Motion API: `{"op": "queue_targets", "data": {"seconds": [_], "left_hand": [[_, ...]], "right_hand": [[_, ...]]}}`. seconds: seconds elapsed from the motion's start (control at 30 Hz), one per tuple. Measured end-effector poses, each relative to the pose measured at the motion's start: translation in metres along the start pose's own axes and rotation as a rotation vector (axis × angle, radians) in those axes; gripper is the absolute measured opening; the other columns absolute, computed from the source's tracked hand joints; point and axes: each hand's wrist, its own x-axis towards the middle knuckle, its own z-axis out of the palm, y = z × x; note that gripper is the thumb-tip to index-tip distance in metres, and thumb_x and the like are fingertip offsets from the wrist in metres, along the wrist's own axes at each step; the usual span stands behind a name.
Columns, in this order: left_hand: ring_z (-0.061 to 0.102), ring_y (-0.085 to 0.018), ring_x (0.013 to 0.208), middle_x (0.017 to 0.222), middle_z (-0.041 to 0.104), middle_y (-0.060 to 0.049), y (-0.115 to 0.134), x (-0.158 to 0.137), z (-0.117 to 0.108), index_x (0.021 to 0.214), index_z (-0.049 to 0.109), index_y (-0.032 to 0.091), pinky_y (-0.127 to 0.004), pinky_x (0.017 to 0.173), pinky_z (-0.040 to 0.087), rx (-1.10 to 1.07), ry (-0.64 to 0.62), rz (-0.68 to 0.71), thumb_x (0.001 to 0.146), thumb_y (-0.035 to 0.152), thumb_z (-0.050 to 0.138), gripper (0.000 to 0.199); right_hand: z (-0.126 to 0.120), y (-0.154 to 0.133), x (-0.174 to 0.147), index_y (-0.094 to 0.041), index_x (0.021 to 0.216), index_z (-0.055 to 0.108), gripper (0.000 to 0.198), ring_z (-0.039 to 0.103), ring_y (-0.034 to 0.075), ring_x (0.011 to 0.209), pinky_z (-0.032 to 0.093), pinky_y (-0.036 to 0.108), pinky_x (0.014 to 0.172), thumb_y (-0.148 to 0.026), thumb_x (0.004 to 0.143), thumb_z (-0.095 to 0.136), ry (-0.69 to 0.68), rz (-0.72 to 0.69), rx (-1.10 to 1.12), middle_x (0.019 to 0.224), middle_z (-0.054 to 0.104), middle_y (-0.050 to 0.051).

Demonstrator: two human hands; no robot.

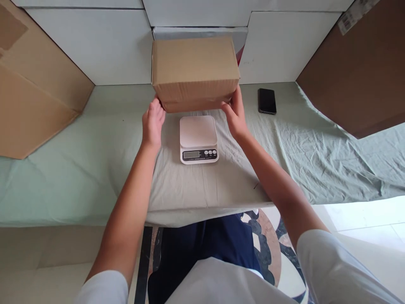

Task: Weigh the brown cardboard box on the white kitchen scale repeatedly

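A closed brown cardboard box is held between my two hands, just beyond the kitchen scale. My left hand presses against its lower left corner, fingers mostly hidden along the side. At the lower right corner, my right hand grips it, thumb on the front face and fingers around the side. Nearer to me, the white digital kitchen scale lies on the cloth with its bare plate up; its display looks blank. Whether the box's underside touches the cloth I cannot tell.
A pale green cloth covers the table. A black phone lies to the right of the box. Large cardboard pieces stand at the left and right. White panels rise behind, with a pale box edge between them.
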Motion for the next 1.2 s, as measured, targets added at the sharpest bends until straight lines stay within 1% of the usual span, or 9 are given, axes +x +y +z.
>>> {"op": "queue_targets", "data": {"seconds": [0.07,0.13,0.23,0.33,0.53,0.73,0.87,1.1,1.2], "left_hand": [[0.031,-0.036,0.186,0.189,0.053,-0.005,0.016,-0.03,-0.003,0.169,0.07,0.031,-0.049,0.154,0.028,0.01,-0.035,0.04,0.097,0.098,0.064,0.099],[0.032,-0.037,0.186,0.185,0.059,-0.001,0.023,-0.062,-0.007,0.167,0.073,0.038,-0.048,0.154,0.031,0.034,-0.048,0.029,0.094,0.099,0.068,0.095],[0.033,-0.038,0.185,0.181,0.063,-0.001,0.019,-0.1,-0.01,0.166,0.075,0.042,-0.051,0.154,0.034,0.069,-0.052,0.006,0.091,0.097,0.074,0.093],[0.031,-0.038,0.185,0.181,0.064,-0.002,0.008,-0.119,-0.011,0.168,0.074,0.041,-0.054,0.154,0.031,0.076,-0.031,0.011,0.094,0.092,0.075,0.09],[0.03,-0.044,0.184,0.183,0.06,-0.015,-0.004,-0.122,-0.011,0.17,0.072,0.03,-0.061,0.153,0.027,0.069,-0.006,0.002,0.095,0.091,0.074,0.096],[0.034,-0.043,0.182,0.183,0.059,-0.016,-0.007,-0.122,-0.016,0.169,0.073,0.032,-0.061,0.152,0.028,0.053,0.011,-0.015,0.095,0.093,0.074,0.096],[0.033,-0.044,0.183,0.185,0.058,-0.017,-0.005,-0.121,-0.013,0.169,0.073,0.029,-0.06,0.152,0.026,0.059,0.002,-0.019,0.094,0.095,0.073,0.099],[0.038,-0.046,0.181,0.183,0.059,-0.021,-0.012,-0.118,-0.015,0.17,0.07,0.023,-0.063,0.151,0.03,0.039,-0.007,0.006,0.096,0.094,0.074,0.103],[0.04,-0.046,0.18,0.182,0.059,-0.022,-0.014,-0.117,-0.017,0.169,0.071,0.021,-0.064,0.15,0.03,0.039,-0.013,0.021,0.097,0.093,0.073,0.101]], "right_hand": [[-0.009,-0.025,-0.03,-0.051,0.179,0.039,0.106,0.03,0.034,0.188,0.034,0.055,0.157,-0.098,0.089,0.066,-0.033,-0.014,0.023,0.196,0.04,-0.006],[-0.015,-0.037,-0.063,-0.053,0.181,0.036,0.103,0.035,0.036,0.186,0.037,0.058,0.155,-0.092,0.092,0.07,-0.064,0.012,0.045,0.196,0.041,-0.005],[-0.016,-0.036,-0.104,-0.053,0.18,0.038,0.101,0.037,0.036,0.185,0.039,0.061,0.154,-0.089,0.092,0.074,-0.059,0.046,0.069,0.195,0.043,-0.004],[-0.013,-0.028,-0.123,-0.053,0.179,0.039,0.098,0.041,0.037,0.182,0.04,0.064,0.153,-0.087,0.094,0.073,-0.059,0.07,0.06,0.195,0.042,-0.003],[-0.01,-0.021,-0.127,-0.052,0.181,0.038,0.098,0.033,0.036,0.188,0.038,0.065,0.154,-0.082,0.095,0.074,-0.072,0.092,0.086,0.197,0.038,-0.002],[-0.009,-0.014,-0.131,-0.053,0.182,0.035,0.102,0.029,0.035,0.189,0.038,0.068,0.154,-0.083,0.093,0.076,-0.081,0.131,0.1,0.196,0.041,-0.002],[-0.009,-0.011,-0.132,-0.052,0.183,0.033,0.104,0.029,0.036,0.189,0.036,0.068,0.155,-0.082,0.094,0.076,-0.083,0.129,0.106,0.197,0.04,-0.001],[-0.013,0.003,-0.128,-0.052,0.186,0.022,0.101,0.026,0.036,0.19,0.037,0.068,0.154,-0.077,0.101,0.071,-0.154,0.015,0.106,0.201,0.03,-0.003],[-0.014,0.006,-0.127,-0.052,0.185,0.021,0.101,0.027,0.037,0.19,0.039,0.068,0.154,-0.077,0.101,0.072,-0.159,0.006,0.097,0.2,0.031,-0.001]]}}
